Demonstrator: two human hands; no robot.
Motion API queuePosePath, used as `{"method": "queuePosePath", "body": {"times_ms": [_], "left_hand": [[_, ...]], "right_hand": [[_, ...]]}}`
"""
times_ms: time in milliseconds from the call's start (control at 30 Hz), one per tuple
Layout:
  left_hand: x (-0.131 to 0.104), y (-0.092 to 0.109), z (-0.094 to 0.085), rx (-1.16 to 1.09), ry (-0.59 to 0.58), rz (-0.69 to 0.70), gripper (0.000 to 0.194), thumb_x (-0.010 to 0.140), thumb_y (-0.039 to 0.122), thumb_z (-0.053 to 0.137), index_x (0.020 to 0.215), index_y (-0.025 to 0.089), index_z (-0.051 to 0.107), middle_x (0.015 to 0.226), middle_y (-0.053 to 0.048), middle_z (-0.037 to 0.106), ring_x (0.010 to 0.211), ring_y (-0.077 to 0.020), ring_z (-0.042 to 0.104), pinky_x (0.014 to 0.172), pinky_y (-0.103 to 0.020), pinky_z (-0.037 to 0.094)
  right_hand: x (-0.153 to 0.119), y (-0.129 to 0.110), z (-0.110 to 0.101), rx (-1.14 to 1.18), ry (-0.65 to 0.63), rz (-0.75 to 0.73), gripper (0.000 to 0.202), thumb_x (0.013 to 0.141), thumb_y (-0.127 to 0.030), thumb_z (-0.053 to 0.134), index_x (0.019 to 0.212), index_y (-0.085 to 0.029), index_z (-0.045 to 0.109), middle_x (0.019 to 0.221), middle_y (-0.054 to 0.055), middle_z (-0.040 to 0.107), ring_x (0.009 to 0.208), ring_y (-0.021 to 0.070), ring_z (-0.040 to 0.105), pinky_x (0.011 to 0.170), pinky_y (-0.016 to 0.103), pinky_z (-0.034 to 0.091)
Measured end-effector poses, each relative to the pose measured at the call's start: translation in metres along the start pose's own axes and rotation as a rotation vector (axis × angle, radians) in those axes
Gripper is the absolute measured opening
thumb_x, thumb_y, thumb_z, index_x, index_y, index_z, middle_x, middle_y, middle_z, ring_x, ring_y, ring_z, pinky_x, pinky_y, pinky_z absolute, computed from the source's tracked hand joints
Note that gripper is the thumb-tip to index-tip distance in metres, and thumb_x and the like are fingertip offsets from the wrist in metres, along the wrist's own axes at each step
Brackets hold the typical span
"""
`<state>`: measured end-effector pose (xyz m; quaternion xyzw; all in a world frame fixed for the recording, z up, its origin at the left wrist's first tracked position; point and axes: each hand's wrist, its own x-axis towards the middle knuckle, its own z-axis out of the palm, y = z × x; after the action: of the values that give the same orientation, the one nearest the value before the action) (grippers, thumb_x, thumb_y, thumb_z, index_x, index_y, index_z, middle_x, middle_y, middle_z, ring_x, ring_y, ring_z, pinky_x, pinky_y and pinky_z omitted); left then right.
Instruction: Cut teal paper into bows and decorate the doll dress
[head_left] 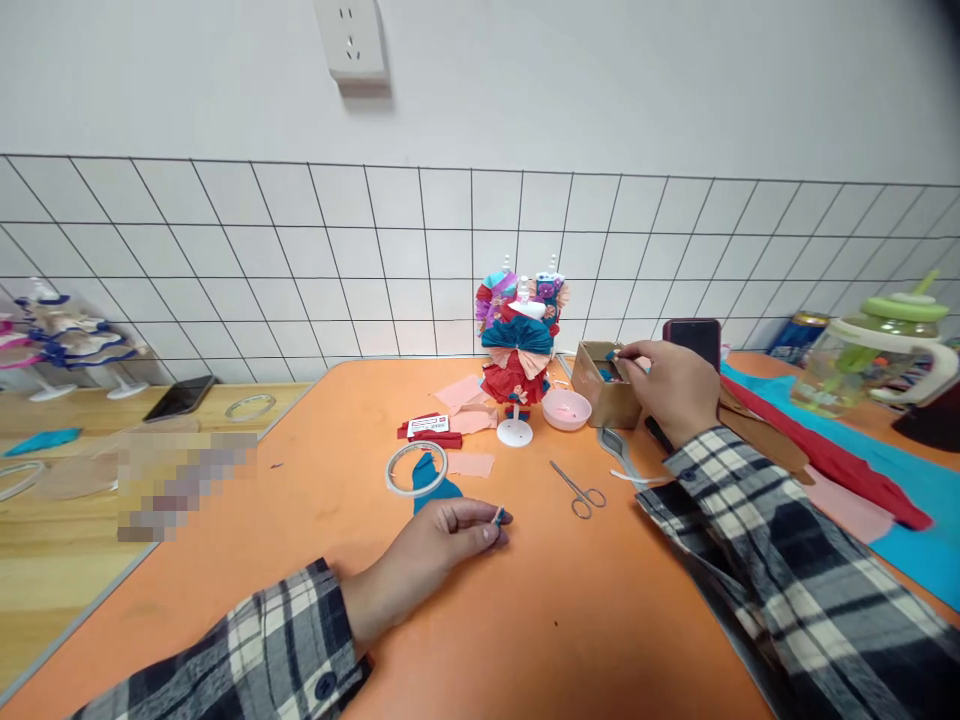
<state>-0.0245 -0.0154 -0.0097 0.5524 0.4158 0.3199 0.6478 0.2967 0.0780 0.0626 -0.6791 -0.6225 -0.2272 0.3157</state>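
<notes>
My left hand is closed above the orange table, pinching a small teal-and-pale paper piece between thumb and fingers. Over at the right, my right hand reaches to the open cardboard box, its thumb and fingertips pressed together at the rim. A speck of teal shows by those fingertips; whether it is held I cannot tell. Teal scraps lie inside the box. Behind my hands stands a small dress form in red, teal and peach crepe paper on a white base.
Scissors lie between my hands. A tape roll overlaps teal paper. A pink bowl stands beside the box. A phone leans behind my right hand. At far right is a lidded jug.
</notes>
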Motion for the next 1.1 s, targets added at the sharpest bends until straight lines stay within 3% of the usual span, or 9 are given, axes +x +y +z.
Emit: {"method": "queuePosePath", "body": {"times_ms": [133,267,433,600,700,800,833,933,1100], "left_hand": [[0.0,-0.001,-0.001,0.05,0.001,-0.018,0.038,0.07,0.043,0.077,0.095,0.014,0.073,0.093,-0.008,0.073,0.088,-0.0204,0.064,0.089,-0.034,0.046],[0.001,-0.004,-0.003,0.048,-0.011,-0.019,0.039,0.07,0.044,0.077,0.095,0.015,0.073,0.095,-0.008,0.073,0.089,-0.0209,0.064,0.089,-0.035,0.046],[0.002,-0.004,-0.004,0.019,-0.01,-0.023,0.039,0.07,0.044,0.077,0.097,0.015,0.073,0.093,-0.007,0.073,0.088,-0.0198,0.064,0.088,-0.034,0.046],[0.0,-0.001,-0.003,-0.003,-0.013,0.0,0.036,0.072,0.042,0.077,0.096,0.015,0.074,0.09,-0.006,0.072,0.085,-0.0177,0.063,0.086,-0.031,0.045],[0.0,-0.002,-0.003,-0.088,-0.038,0.029,0.033,0.075,0.039,0.076,0.097,0.015,0.074,0.086,-0.006,0.072,0.08,-0.0157,0.063,0.081,-0.029,0.046],[-0.001,-0.002,-0.003,-0.228,-0.045,0.009,0.031,0.075,0.037,0.077,0.097,0.015,0.074,0.087,-0.006,0.072,0.082,-0.0158,0.064,0.08,-0.028,0.048],[-0.002,-0.001,-0.003,-0.273,-0.042,-0.003,0.031,0.074,0.036,0.077,0.097,0.015,0.074,0.087,-0.006,0.072,0.082,-0.0163,0.064,0.08,-0.029,0.048],[-0.004,0.002,-0.002,-0.348,-0.044,-0.022,0.029,0.074,0.034,0.077,0.096,0.015,0.074,0.087,-0.007,0.071,0.084,-0.0174,0.064,0.081,-0.03,0.049],[-0.004,0.002,-0.003,-0.257,-0.098,0.016,0.026,0.077,0.034,0.075,0.093,0.014,0.075,0.085,-0.007,0.07,0.082,-0.0163,0.062,0.08,-0.028,0.047]], "right_hand": [[0.008,0.008,0.016,-0.109,-0.135,0.066,0.028,0.088,-0.034,0.051,0.107,-0.026,0.071,0.088,0.008,0.073,0.078,0.0233,0.062,0.054,0.03,0.027],[0.008,0.014,0.02,-0.124,-0.096,0.037,0.031,0.091,-0.036,0.048,0.109,-0.027,0.072,0.086,0.009,0.073,0.076,0.023,0.06,0.053,0.03,0.024],[0.007,0.024,0.025,-0.104,-0.061,-0.055,0.028,0.087,-0.039,0.054,0.094,-0.024,0.077,0.091,0.008,0.071,0.081,0.0237,0.058,0.058,0.031,0.032],[0.01,0.025,0.02,-0.048,-0.094,-0.134,0.034,0.092,-0.027,0.043,0.108,-0.022,0.073,0.107,0.007,0.071,0.088,0.0227,0.06,0.065,0.032,0.039],[0.01,0.005,-0.006,0.047,-0.031,-0.108,0.035,0.092,-0.026,0.044,0.114,-0.023,0.071,0.106,0.008,0.071,0.089,0.0233,0.061,0.062,0.031,0.039],[-0.013,-0.037,-0.038,0.314,-0.01,-0.07,0.03,0.089,-0.033,0.053,0.11,-0.023,0.072,0.094,0.007,0.072,0.075,0.0196,0.062,0.06,0.028,0.041],[-0.027,-0.053,-0.045,0.445,-0.074,-0.095,0.027,0.088,-0.033,0.054,0.105,-0.023,0.074,0.091,0.005,0.072,0.07,0.0176,0.061,0.059,0.027,0.041],[-0.076,-0.093,-0.05,0.742,-0.442,-0.172,0.021,0.086,-0.031,0.057,0.097,-0.025,0.075,0.084,0.002,0.071,0.062,0.0136,0.056,0.056,0.025,0.041],[-0.125,-0.116,-0.033,0.932,-0.608,-0.037,0.015,0.08,-0.028,0.064,0.09,-0.023,0.074,0.081,0.002,0.066,0.062,0.0128,0.051,0.058,0.025,0.04]]}}
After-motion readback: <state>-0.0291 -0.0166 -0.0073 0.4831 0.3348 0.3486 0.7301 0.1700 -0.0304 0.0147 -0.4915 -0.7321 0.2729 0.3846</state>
